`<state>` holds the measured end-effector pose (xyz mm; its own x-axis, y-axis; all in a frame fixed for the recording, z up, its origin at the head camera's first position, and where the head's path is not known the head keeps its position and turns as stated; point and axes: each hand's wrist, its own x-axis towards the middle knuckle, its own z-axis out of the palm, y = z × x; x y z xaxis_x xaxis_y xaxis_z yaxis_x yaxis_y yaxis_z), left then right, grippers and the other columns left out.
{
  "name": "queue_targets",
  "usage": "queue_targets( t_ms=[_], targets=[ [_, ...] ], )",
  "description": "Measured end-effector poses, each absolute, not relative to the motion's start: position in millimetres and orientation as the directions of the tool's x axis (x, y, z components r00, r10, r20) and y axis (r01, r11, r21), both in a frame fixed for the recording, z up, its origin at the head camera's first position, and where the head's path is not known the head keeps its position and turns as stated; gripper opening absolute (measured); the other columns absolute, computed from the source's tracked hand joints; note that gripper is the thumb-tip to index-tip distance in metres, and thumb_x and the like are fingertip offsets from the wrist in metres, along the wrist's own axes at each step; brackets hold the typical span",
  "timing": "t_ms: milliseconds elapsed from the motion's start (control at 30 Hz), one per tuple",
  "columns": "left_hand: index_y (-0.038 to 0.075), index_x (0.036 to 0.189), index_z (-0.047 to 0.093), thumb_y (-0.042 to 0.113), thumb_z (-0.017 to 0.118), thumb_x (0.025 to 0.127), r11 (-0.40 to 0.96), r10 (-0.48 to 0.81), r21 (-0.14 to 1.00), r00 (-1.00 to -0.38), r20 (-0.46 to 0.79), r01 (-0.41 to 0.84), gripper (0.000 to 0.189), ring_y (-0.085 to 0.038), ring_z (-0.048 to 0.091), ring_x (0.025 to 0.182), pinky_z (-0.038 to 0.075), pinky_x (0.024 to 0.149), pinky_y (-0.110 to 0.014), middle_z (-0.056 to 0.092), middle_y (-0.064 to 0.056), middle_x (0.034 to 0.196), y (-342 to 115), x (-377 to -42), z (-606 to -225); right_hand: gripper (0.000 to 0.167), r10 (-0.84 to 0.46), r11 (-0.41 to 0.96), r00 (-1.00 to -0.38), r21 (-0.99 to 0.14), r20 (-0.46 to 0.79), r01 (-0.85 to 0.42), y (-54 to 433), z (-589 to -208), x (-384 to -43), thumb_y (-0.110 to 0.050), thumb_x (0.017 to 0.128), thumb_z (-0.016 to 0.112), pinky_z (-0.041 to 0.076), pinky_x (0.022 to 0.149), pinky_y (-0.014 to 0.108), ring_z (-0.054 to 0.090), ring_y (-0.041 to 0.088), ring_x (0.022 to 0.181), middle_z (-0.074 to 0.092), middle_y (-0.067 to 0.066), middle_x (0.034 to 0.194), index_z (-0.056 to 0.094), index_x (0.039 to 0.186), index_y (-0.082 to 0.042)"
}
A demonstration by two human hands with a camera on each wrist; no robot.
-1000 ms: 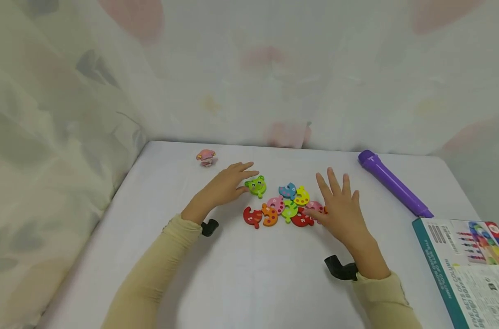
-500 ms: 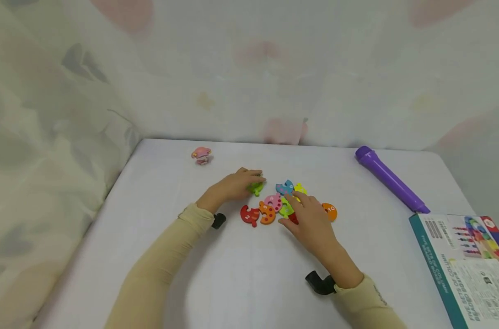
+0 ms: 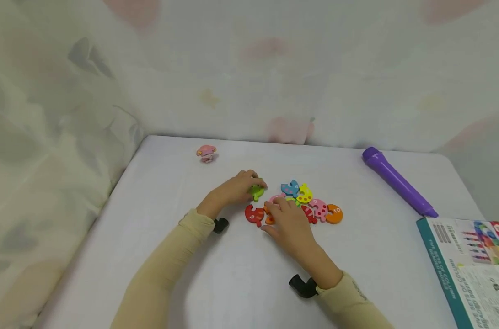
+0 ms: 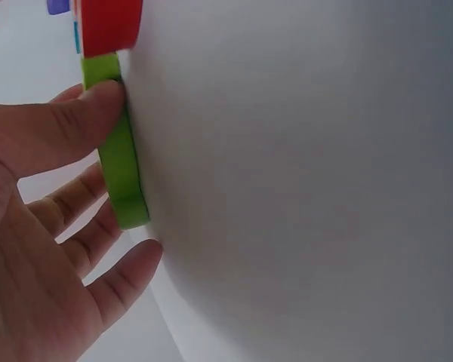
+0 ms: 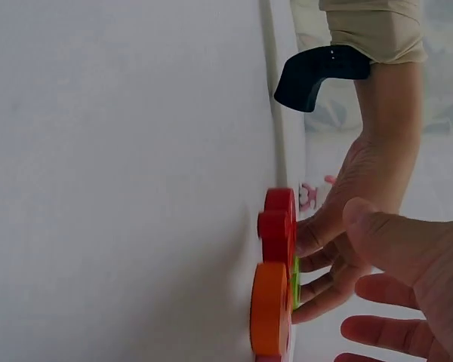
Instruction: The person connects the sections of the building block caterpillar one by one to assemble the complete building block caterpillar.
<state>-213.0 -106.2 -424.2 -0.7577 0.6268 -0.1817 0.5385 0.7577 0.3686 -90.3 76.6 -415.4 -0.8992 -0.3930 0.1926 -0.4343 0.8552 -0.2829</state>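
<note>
A green puzzle piece with an animal face [image 3: 256,193] lies on the white table between the thumb and fingers of my left hand [image 3: 234,188]. In the left wrist view, the thumb presses one edge of that green piece [image 4: 121,162], with fingers behind it. My right hand [image 3: 292,230] hovers over the row of number puzzle pieces, fingers loosely spread and holding nothing. It partly hides an orange piece [image 5: 269,309] and a pink one. Left of it lies a red piece marked 2 [image 3: 254,214]. Blue [image 3: 290,188], yellow [image 3: 304,194], pink [image 3: 318,210] and orange 10 [image 3: 334,214] pieces extend rightward.
A small pink figurine [image 3: 206,153] stands near the table's back left. At the right lie a purple toy microphone [image 3: 399,182] and a printed box [image 3: 471,269]. A patterned curtain [image 3: 249,73] hangs behind the table. Black wrist mounts [image 3: 303,286] stick out from both wrists.
The left hand has closed in around the green face piece. From beside the row's right end, the right hand has moved left over its left part, uncovering the pink and orange 10 pieces.
</note>
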Motion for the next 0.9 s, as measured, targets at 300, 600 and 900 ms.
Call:
queue_targets(
  t_ms=[300,600,900],
  targets=[
    [0.024,0.117,0.063,0.004,0.068,0.080,0.746,0.620,0.411,-0.771,-0.142,0.524,0.043,-0.026,0.043,0.111,0.040,0.093,-0.036,0.048,-0.009,0.119,-122.4,-187.6,-427.2,0.060,-0.429,0.882,-0.899,-0.173,0.085,-0.438,57.0,-422.0,-96.6,-0.043,0.072,0.075,0.040,0.088,0.047,0.044,0.027,0.107,0.054,0.007,0.120,0.060,0.120,-0.011],
    [0.020,0.118,0.064,0.002,0.069,0.079,0.723,0.629,0.449,-0.769,-0.113,0.525,0.043,-0.027,0.045,0.108,0.041,0.091,-0.036,0.050,-0.009,0.116,-128.9,-158.5,-424.2,0.057,-0.470,0.859,-0.880,-0.193,0.065,-0.473,51.7,-427.7,-95.0,-0.039,0.071,0.077,0.038,0.084,0.043,0.043,0.025,0.106,0.058,0.004,0.117,0.060,0.118,-0.012],
    [0.018,0.116,0.065,-0.003,0.065,0.078,0.729,0.610,0.493,-0.777,-0.155,0.474,0.043,-0.023,0.046,0.101,0.042,0.086,-0.032,0.050,-0.007,0.108,-125.6,-135.5,-413.2,0.052,-0.493,0.857,-0.869,-0.152,0.033,-0.492,52.9,-425.8,-76.4,-0.043,0.071,0.076,0.039,0.086,0.044,0.049,0.024,0.098,0.058,0.005,0.101,0.060,0.111,-0.014]
  ],
)
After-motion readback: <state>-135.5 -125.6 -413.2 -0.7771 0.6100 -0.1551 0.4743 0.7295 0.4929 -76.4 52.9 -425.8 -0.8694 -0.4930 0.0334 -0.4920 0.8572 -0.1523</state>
